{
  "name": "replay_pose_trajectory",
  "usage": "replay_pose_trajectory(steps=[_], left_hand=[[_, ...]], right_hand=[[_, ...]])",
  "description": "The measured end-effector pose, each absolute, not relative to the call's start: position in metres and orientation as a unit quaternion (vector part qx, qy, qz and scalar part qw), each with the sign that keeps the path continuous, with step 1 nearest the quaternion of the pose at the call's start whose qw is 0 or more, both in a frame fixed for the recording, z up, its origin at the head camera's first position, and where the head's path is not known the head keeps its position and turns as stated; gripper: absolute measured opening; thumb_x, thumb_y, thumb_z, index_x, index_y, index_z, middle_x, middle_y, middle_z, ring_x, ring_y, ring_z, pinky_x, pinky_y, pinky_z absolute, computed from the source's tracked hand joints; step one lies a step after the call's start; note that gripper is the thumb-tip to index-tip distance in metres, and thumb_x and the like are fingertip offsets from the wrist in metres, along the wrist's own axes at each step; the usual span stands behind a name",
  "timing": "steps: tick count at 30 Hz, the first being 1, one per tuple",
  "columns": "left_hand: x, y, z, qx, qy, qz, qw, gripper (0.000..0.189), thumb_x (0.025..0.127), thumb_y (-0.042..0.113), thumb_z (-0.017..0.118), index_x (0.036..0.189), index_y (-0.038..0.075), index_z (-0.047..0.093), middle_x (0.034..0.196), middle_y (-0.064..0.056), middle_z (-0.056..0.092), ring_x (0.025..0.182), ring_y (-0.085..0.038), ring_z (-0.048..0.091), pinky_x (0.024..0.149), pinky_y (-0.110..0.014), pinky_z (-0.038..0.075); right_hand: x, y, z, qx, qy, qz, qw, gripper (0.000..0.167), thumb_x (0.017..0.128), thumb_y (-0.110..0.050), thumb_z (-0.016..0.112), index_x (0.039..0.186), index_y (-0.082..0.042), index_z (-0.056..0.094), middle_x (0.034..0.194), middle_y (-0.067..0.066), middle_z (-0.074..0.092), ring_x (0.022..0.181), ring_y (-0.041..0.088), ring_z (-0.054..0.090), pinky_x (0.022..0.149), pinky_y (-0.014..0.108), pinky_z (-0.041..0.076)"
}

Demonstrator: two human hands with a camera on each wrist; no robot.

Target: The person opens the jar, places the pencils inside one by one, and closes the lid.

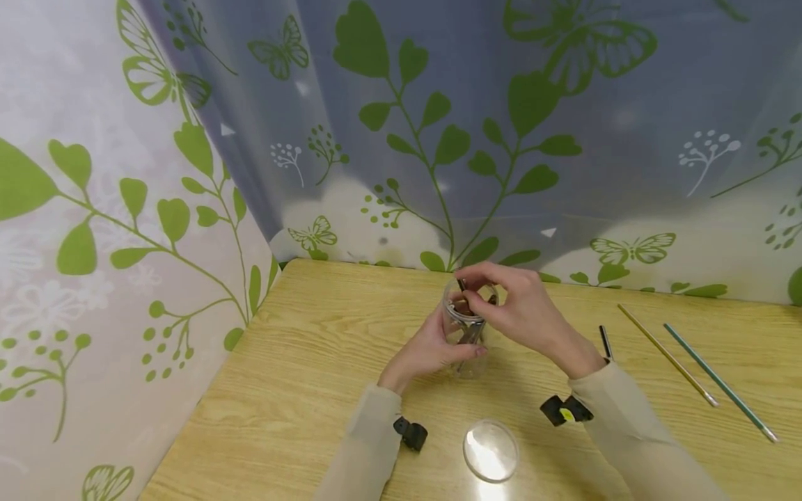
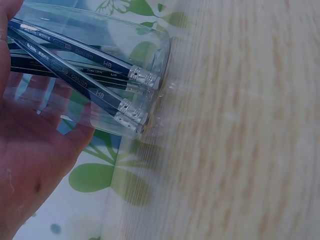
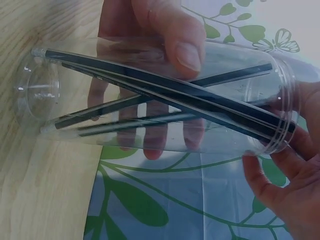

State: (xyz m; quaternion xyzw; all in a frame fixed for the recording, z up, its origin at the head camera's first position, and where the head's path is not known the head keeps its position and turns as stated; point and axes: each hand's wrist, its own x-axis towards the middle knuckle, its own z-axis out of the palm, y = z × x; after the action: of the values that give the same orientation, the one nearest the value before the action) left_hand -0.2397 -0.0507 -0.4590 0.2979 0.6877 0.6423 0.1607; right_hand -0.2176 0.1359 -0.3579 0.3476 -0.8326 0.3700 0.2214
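Note:
A clear plastic jar [image 1: 466,365] stands upright on the table, with several dark pencils [image 2: 75,75] leaning crosswise inside it, their eraser ends down at the bottom. My left hand [image 1: 432,348] grips the jar around its side; the thumb [image 3: 187,55] lies across the near wall and the other fingers show through from behind. At the jar's mouth, my right hand [image 1: 516,306] pinches the top of a dark pencil [image 1: 461,284] between thumb and fingers. In the right wrist view, this hand's fingertips [image 3: 255,172] are right at the rim.
A round clear lid [image 1: 491,452] lies on the table in front of the jar. To the right are a yellow pencil [image 1: 667,355], a teal pencil [image 1: 720,383] and a dark pencil [image 1: 604,341] partly hidden by the right forearm. Leaf-patterned curtain [image 1: 401,209] borders the table's back and left.

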Motion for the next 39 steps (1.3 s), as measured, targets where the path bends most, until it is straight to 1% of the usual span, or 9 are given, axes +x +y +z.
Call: replay_pose_trajectory(steps=[3, 9, 11, 18, 22, 25, 29, 33, 39], left_hand=[[-0.2389, -0.0512, -0.4585, 0.301, 0.688, 0.641, 0.160, 0.087, 0.089, 0.008, 0.076, 0.159, 0.027, 0.027, 0.151, 0.004, 0.055, 0.140, -0.013, 0.050, 0.119, -0.051, 0.035], [-0.2388, -0.0505, -0.4579, 0.304, 0.685, 0.643, 0.159, 0.092, 0.089, 0.008, 0.076, 0.157, 0.042, 0.025, 0.159, 0.007, 0.046, 0.147, -0.011, 0.042, 0.122, -0.051, 0.031], [-0.2388, -0.0506, -0.4580, 0.302, 0.685, 0.644, 0.159, 0.092, 0.089, 0.009, 0.076, 0.157, 0.044, 0.025, 0.160, 0.008, 0.045, 0.148, -0.011, 0.041, 0.123, -0.051, 0.031], [-0.2383, -0.0500, -0.4578, 0.298, 0.685, 0.647, 0.153, 0.092, 0.088, 0.008, 0.076, 0.157, 0.044, 0.027, 0.162, 0.007, 0.043, 0.150, -0.011, 0.038, 0.124, -0.053, 0.027], [-0.2376, -0.0495, -0.4577, 0.298, 0.684, 0.648, 0.152, 0.092, 0.088, 0.008, 0.076, 0.157, 0.046, 0.027, 0.162, 0.004, 0.043, 0.149, -0.012, 0.040, 0.124, -0.053, 0.027], [-0.2374, -0.0497, -0.4578, 0.297, 0.686, 0.646, 0.154, 0.092, 0.089, 0.010, 0.076, 0.157, 0.046, 0.026, 0.161, 0.007, 0.044, 0.148, -0.012, 0.042, 0.123, -0.052, 0.029], [-0.2380, -0.0495, -0.4577, 0.296, 0.690, 0.643, 0.150, 0.090, 0.088, 0.008, 0.076, 0.158, 0.038, 0.028, 0.157, 0.010, 0.048, 0.146, -0.013, 0.044, 0.123, -0.050, 0.031], [-0.2388, -0.0491, -0.4585, 0.293, 0.694, 0.642, 0.143, 0.087, 0.087, 0.007, 0.078, 0.157, 0.030, 0.033, 0.153, 0.008, 0.053, 0.144, -0.015, 0.047, 0.122, -0.050, 0.032], [-0.2392, -0.0488, -0.4596, 0.296, 0.688, 0.646, 0.149, 0.087, 0.087, 0.006, 0.077, 0.156, 0.036, 0.033, 0.153, 0.009, 0.053, 0.143, -0.016, 0.048, 0.120, -0.049, 0.034]], right_hand=[[-0.2175, 0.1361, -0.3553, 0.351, -0.835, 0.370, 0.204, 0.021, 0.093, -0.004, 0.072, 0.111, -0.012, 0.075, 0.099, -0.002, 0.078, 0.088, 0.012, 0.073, 0.072, 0.031, 0.058], [-0.2178, 0.1358, -0.3517, 0.340, -0.847, 0.370, 0.172, 0.017, 0.093, -0.006, 0.072, 0.107, -0.014, 0.077, 0.098, -0.003, 0.078, 0.088, 0.011, 0.073, 0.072, 0.032, 0.059], [-0.2180, 0.1355, -0.3512, 0.334, -0.851, 0.372, 0.162, 0.017, 0.094, -0.006, 0.072, 0.107, -0.014, 0.077, 0.099, -0.002, 0.078, 0.089, 0.012, 0.073, 0.073, 0.034, 0.059], [-0.2185, 0.1355, -0.3501, 0.319, -0.861, 0.373, 0.138, 0.017, 0.095, -0.006, 0.069, 0.109, -0.014, 0.078, 0.100, 0.000, 0.079, 0.091, 0.016, 0.074, 0.074, 0.032, 0.057], [-0.2182, 0.1356, -0.3506, 0.315, -0.862, 0.375, 0.134, 0.016, 0.096, -0.006, 0.068, 0.106, -0.014, 0.078, 0.100, 0.000, 0.079, 0.091, 0.016, 0.074, 0.074, 0.033, 0.058], [-0.2184, 0.1349, -0.3509, 0.316, -0.861, 0.375, 0.134, 0.015, 0.095, -0.005, 0.069, 0.104, -0.014, 0.078, 0.100, 0.001, 0.079, 0.091, 0.016, 0.074, 0.075, 0.036, 0.059], [-0.2177, 0.1347, -0.3497, 0.317, -0.861, 0.373, 0.137, 0.018, 0.094, -0.003, 0.068, 0.101, -0.014, 0.079, 0.099, 0.001, 0.079, 0.087, 0.015, 0.073, 0.071, 0.031, 0.057], [-0.2175, 0.1347, -0.3504, 0.315, -0.862, 0.374, 0.136, 0.021, 0.094, 0.000, 0.066, 0.098, -0.015, 0.080, 0.098, 0.001, 0.078, 0.082, 0.013, 0.070, 0.066, 0.025, 0.051], [-0.2160, 0.1346, -0.3511, 0.296, -0.866, 0.386, 0.117, 0.018, 0.095, -0.002, 0.066, 0.101, -0.015, 0.076, 0.097, -0.002, 0.077, 0.084, 0.011, 0.070, 0.069, 0.028, 0.055]])
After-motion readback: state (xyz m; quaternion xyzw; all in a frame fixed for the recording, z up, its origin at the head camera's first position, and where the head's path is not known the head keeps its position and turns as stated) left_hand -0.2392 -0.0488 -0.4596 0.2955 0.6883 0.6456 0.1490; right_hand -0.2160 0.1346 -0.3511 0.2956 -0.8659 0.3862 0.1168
